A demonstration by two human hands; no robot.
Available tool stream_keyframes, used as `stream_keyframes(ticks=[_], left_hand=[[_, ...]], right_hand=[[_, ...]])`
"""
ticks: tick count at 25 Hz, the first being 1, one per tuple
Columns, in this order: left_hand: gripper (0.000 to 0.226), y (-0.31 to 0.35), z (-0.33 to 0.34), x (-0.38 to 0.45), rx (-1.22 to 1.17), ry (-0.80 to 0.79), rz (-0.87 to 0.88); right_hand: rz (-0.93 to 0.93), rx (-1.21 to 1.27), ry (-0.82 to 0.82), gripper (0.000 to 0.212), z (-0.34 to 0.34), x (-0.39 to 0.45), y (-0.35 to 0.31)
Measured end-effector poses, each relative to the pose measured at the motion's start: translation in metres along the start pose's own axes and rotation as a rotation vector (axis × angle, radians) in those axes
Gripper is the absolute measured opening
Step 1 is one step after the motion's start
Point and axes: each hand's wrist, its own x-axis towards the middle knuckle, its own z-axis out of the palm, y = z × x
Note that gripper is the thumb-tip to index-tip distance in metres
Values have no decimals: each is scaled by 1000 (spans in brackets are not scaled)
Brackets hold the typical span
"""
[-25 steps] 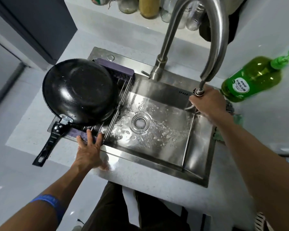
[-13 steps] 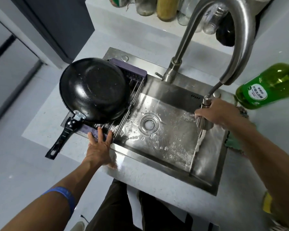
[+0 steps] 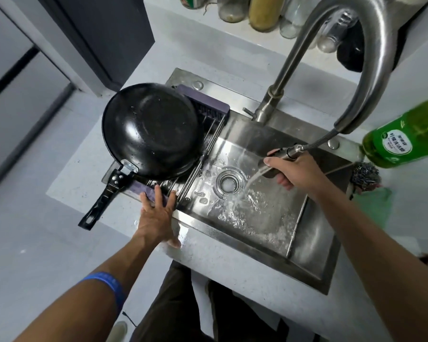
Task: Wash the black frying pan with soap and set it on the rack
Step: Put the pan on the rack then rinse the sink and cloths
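While the right hand [image 3: 298,172] curls its grip round the pulled-out steel spray head [image 3: 277,162], now drawn leftward over the wet steel sink [image 3: 314,255], the left hand [image 3: 156,215] still lies flat-fingered on the purple-edged rack [image 3: 208,108] bearing the upturned black frying pan [image 3: 151,129].

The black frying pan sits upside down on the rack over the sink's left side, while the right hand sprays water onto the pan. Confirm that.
Not quite. The head view shows the black frying pan upside down on the rack, but the right hand aims the pull-out sprayer into the sink basin near the drain, not onto the pan.
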Motion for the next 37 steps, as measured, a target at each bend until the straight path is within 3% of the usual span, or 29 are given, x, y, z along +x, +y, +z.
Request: stream_keyframes(ticks=[5, 9, 24, 37], left_hand=[[148, 1, 1, -1, -5, -1, 4], [147, 1, -1, -2, -19, 3, 8], [148, -1, 0, -1, -10, 12, 10], [147, 0, -2, -1, -13, -2, 5]], right_hand=[[-29, 53, 13, 13, 7, 5, -10], [-1, 23, 31, 24, 8, 14, -6], [-33, 70, 56, 14, 12, 15, -5], [3, 54, 36, 22, 12, 16, -5]])
